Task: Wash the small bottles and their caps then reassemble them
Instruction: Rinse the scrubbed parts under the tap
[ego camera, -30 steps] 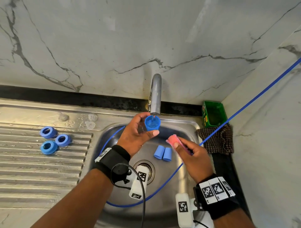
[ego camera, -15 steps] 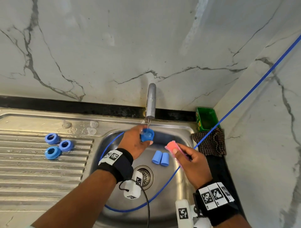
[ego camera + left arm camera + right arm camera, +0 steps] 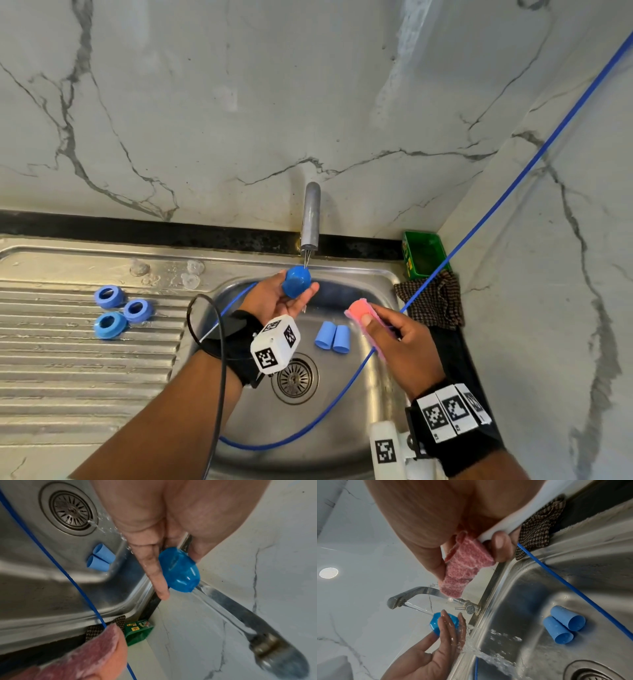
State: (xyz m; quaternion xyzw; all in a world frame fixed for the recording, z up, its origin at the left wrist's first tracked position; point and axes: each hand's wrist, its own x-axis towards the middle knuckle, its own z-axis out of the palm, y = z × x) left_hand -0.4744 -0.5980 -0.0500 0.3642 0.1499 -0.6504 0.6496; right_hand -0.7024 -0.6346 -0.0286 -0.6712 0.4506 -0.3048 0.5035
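Two hands: both are working over the steel sink (image 3: 383, 284), with water running from the tap (image 3: 311, 216).
Left hand (image 3: 274, 301): palm is facing up under the tap; thumb and fingers are curling round a blue bottle (image 3: 296, 281), holding it with its rounded end uppermost in the head view.
Water: a thin stream is striking the blue bottle and spilling off the fingers (image 3: 448, 623) into the basin.
Bottle opening: it is probably pointing down toward the palm, though the wrist views are not showing this clearly.
Right hand (image 3: 397, 339): it is gripping a pink sponge (image 3: 359, 310), thumb pressing on top and fingers wrapping below, hovering over the basin's right side, apart from the bottle.
Two light blue caps (image 3: 332, 337): they are lying on their sides, touching each other, on the basin floor between the hands, just behind the drain (image 3: 295, 378).
Three blue rings (image 3: 120, 313): they are sitting clustered on the ribbed drainboard (image 3: 68, 370), well left of the basin.
Blue cable (image 3: 479, 219): it is running from upper right down across the basin.
Right rim: a checked cloth (image 3: 435, 301) is lying beside a green box (image 3: 423, 253) in the corner.
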